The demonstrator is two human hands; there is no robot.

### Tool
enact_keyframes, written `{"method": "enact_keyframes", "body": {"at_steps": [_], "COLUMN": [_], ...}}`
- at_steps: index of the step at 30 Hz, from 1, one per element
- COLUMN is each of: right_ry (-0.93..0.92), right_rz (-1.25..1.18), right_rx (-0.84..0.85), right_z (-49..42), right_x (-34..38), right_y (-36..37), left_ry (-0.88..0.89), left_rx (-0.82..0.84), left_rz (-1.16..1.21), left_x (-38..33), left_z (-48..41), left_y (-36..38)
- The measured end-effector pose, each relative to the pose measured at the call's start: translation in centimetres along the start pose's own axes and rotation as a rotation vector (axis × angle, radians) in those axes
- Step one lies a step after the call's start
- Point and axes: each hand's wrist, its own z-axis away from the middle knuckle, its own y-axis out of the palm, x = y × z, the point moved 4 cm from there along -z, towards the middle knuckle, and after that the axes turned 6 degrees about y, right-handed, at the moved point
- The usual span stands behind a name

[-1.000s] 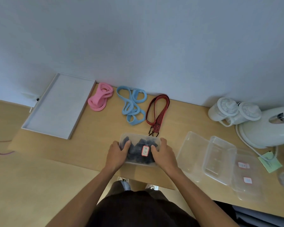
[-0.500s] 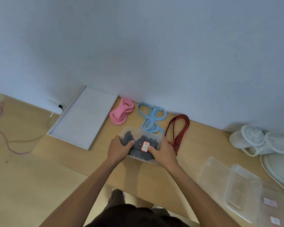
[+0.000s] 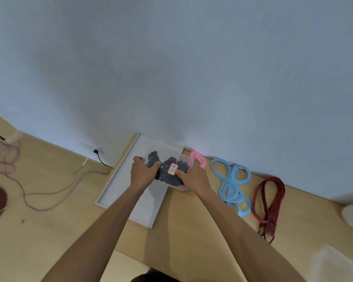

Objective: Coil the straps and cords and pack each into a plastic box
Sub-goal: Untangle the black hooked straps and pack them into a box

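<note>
- Pale wall at the back, wood bench (image 3: 177, 220) below it, w/ a white tray (image 3: 151, 206) at the bench's left end. Where's our box?
- Both hands have it, over the tray's far end by the wall. Clear plastic box (image 3: 184, 160), dark strap (image 3: 169, 179) bundled inside, red-edged label (image 3: 173, 168) on top, so the lid looks on.
- Grip?
- Left hand (image 3: 142, 173) curls its fingers (image 3: 138, 159) round the box's left end, thumb on top. Right hand (image 3: 194, 177) does the same at the right end, thumb beside the label. No spread fingers; both pinch the box.
- Is it down yet?
- Can't tell; hands hide the base. Its right end hangs past the tray's right rim, over the bench.
- So how do we do this bit well?
- We'd judge: keep it level, shift it left till the whole base is inside the rim, tuck it into the far corner so 3 more boxes fit, then lower it flat. Let go only once it sits; don't squeeze, thin plastic flexes & the lid may pop.
- What's left?
- Pink strap (image 3: 200, 158), blue strap (image 3: 221, 189) & red cord (image 3: 270, 218) lie loose along the back edge to the box's right, none boxed.
- Strap's look?
- Navy-ish, lumpy, fills the box approx. to the lid. Coil shape isn't clear thru the plastic.
</note>
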Motion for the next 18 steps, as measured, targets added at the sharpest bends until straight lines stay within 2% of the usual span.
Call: {"method": "enact_keyframes", "body": {"at_steps": [5, 10, 18], "right_ry": [0.070, 0.089, 0.181], "right_rz": [-0.067, 0.011, 0.056], "right_rx": [0.010, -0.013, 0.011], "right_z": [-3.9, -6.8, -9.4], "right_x": [2.6, 3.8, 3.1], "right_y": [2.0, 3.6, 6.3], "left_ry": [-0.055, -0.132, -0.088], "left_rx": [0.000, 0.034, 0.063], "left_rz": [0.039, 0.028, 0.014], "left_x": [-0.1, 0.3, 0.9], "left_z": [-5.0, -7.7, -9.5], "left_y": [-1.5, -1.7, -1.1]}}
